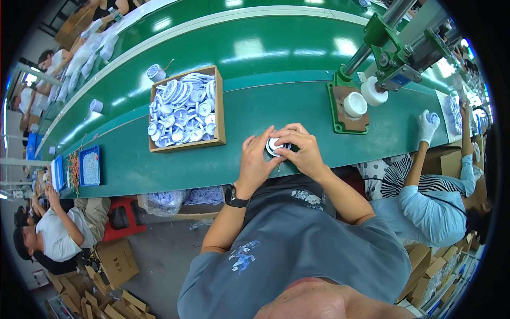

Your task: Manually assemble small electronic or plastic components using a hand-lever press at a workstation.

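Observation:
Both my hands meet over the front edge of the green bench, around a small round white plastic part [275,146] with a dark ring. My left hand [257,158] has its fingers closed on the part's left side. My right hand [302,147] curls over it from the right, thumb and fingers pressed on its rim. The fingers cover much of the part, so its underside is hidden. Left of my hands stands a cardboard box [220,119] heaped with similar round white plastic pieces [183,111].
A green press [340,103] with white round fixtures [355,105] stands to the right. Blue trays [90,166] lie at the far left. White parts [96,105] ride on the green conveyor [212,50] beyond. A gloved co-worker's hand [428,126] is at the right; another person sits left.

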The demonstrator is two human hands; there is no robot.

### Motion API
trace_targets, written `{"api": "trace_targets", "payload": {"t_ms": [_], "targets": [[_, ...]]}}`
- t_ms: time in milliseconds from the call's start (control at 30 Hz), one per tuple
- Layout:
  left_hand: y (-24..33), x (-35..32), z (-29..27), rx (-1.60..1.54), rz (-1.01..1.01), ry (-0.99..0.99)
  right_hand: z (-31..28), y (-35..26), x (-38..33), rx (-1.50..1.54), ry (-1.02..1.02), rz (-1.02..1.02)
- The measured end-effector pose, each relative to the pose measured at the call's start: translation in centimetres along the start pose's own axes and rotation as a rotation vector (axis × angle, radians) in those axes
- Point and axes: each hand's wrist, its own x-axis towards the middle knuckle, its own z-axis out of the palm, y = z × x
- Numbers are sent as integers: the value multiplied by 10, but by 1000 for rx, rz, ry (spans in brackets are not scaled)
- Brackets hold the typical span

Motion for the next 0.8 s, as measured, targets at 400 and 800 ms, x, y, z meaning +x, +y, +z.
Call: {"api": "trace_targets", "payload": {"t_ms": [400, 800], "targets": [[-2, -2, 2, -40, -3, -14, 1, 0, -3, -83, 1, 19], [9, 76, -113, 307, 190, 122, -6, -5, -5, -143, -24, -49]]}}
